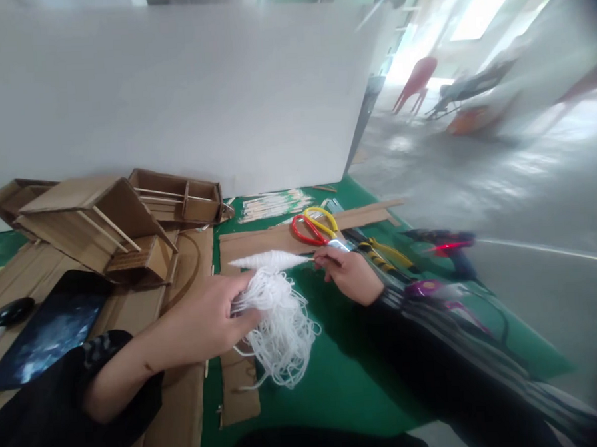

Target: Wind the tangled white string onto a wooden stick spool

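Observation:
White string (270,259) is wound in a tapered bundle around a thin stick, lying level in front of me. My right hand (348,272) pinches the right end of that stick between thumb and fingers. A loose, tangled heap of white string (287,334) hangs just below the wound part. Around the heap's left side, my left hand (218,314) closes with its thumb and fingers on the strands. Some of the left fingertips are hidden behind the string.
Scissors (313,228) with red and yellow handles lie beyond my right hand, near yellow-black pliers (380,252). Cardboard boxes (92,214) stand at left behind a dark tablet (48,330). Wooden sticks (272,205) lie by the white board (172,97). Cardboard strips (240,386) rest on the green table (347,381).

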The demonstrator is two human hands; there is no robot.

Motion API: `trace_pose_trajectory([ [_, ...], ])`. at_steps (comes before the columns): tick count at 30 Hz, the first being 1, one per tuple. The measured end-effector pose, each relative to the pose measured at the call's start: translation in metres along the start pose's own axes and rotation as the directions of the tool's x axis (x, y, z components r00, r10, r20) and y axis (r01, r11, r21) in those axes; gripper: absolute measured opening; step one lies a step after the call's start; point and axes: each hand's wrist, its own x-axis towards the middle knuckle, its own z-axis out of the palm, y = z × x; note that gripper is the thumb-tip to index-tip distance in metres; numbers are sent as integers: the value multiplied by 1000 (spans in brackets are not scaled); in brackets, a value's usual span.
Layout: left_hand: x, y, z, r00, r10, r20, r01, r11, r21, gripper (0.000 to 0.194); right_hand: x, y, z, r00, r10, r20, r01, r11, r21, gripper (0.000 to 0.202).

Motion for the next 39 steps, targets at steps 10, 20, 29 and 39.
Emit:
trace_pose_trajectory([
  [10,5,0,-9,989,-15,-146,65,936,345,18,1,-1,-4,997,-36,73,28,994,107,21],
  [20,19,-12,-1,995,40,-87,-47,996,-75,24,-3,-9,6,963,-77,260,12,970,244,22],
  [29,20,-20,-14,981,-122,149,164,934,-318,34,-6,-15,15,931,-98,352,-32,937,347,31],
  [39,8,-13,-10,905,-48,422,233,887,-398,58,-11,-19,17,947,-124,296,25,948,318,29],
])
